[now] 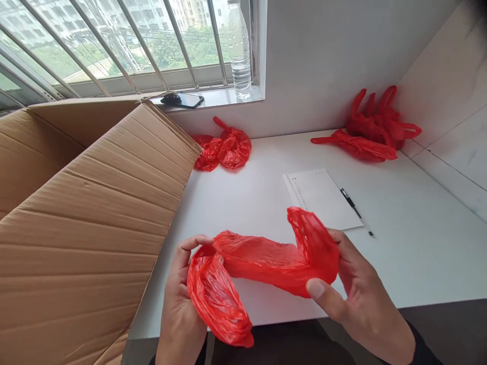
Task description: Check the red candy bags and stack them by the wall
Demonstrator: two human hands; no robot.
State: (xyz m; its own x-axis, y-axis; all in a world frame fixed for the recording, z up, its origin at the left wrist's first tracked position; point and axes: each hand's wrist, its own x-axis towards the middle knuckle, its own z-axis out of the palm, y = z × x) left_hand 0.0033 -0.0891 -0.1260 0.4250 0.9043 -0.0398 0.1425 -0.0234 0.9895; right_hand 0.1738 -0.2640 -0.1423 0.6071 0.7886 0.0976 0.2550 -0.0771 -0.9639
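Observation:
A crumpled red plastic bag [262,258] stretches between my two hands above the front edge of the white table [243,197]. My left hand [182,294] grips its left end, from which a bunched loop of film droops toward me. On the other side, my right hand [357,289] pinches the right end, thumb in front and fingers behind, where one handle stands upward. The fingertips behind the bag are hidden.
A big open cardboard box [102,218] fills the left. Knotted red bags [232,147] lie by the wall, more red bags [375,126] in the back right corner. Paper [323,197] and a pen [352,203] lie mid-table; a phone [186,100] and water bottle [239,56] occupy the sill.

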